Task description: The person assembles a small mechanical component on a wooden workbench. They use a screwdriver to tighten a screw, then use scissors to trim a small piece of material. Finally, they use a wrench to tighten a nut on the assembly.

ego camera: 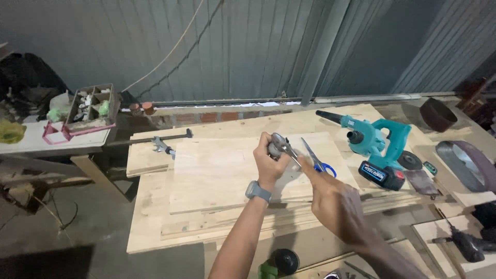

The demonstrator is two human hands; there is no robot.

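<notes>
We hold a small metal tool (279, 144) up over the plywood boards (217, 175), both hands on it.

L hand (269, 161) w/ wristwatch (258, 191) is wrapped tight round the tool's body; R hand (333, 204) pinches its thin end, fingers together. Exact tool type hard to make out, partly hidden by fingers. 1 pr blue-handled scissors (318, 160) lies just behind, 1 teal cordless blower (374, 147) at right, 1 clamp (163, 146) at far left. Drill (467, 243) at near right is cut off.

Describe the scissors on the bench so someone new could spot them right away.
Start at the stack of pale wooden boards. Near its right side, just left of the teal cordless blower, lie the scissors, beyond the right hand. They alone have blue loop handles.
</notes>
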